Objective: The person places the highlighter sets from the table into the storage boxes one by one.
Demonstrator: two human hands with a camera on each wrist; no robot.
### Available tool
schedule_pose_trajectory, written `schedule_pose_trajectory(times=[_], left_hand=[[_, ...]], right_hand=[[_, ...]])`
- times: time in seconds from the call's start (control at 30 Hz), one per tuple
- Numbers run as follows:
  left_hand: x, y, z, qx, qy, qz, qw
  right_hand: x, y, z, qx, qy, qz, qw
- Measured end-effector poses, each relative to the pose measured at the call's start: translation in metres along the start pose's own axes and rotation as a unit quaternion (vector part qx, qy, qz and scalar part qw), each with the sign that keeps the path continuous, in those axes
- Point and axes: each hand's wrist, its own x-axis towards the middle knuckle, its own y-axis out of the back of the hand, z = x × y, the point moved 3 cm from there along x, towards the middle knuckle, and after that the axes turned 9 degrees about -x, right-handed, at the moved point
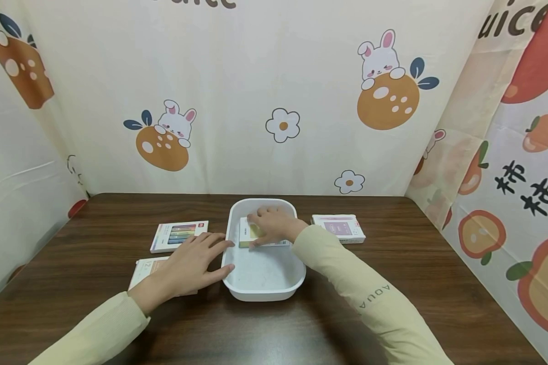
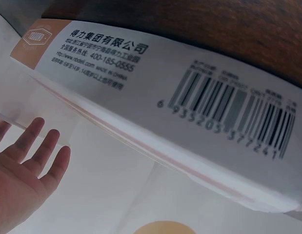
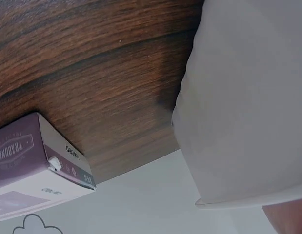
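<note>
A white plastic basin (image 1: 265, 279) stands on the table. My right hand (image 1: 274, 224) reaches into its far end and grips a flat white box with a yellow-green panel (image 1: 244, 233), thumb at the near edge and fingers toward the far edge. The palm hides much of that box. My left hand (image 1: 196, 261) rests at the basin's left rim with fingers spread; the left wrist view shows those fingers (image 2: 53, 170) loosely extended. Under the left forearm lies a white box with an orange end (image 2: 97, 58), partly covered. The right wrist view shows the basin's outer wall (image 3: 243, 107).
Left of the basin lies a white box picturing coloured sticks (image 1: 166, 237). To the right, a white and purple box (image 1: 340, 228) lies close by. A printed curtain (image 1: 237, 152) hangs behind the brown wooden table (image 1: 392, 263) and along both sides.
</note>
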Motion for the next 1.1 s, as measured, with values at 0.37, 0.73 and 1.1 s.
schedule_pose_trajectory(times=[0.37,0.73,1.1], left_hand=[[0.000,0.001,0.001,-0.001,0.001,-0.003,1.0000],[0.000,0.001,0.000,-0.003,0.009,-0.006,0.9999],[0.000,0.001,0.000,0.004,0.004,-0.005,1.0000]], right_hand=[[-0.002,0.001,0.001,0.013,-0.011,-0.007,0.9998],[-0.010,0.008,0.007,-0.030,-0.012,0.014,0.9994],[-0.026,0.014,0.016,-0.030,-0.001,0.068,0.9972]])
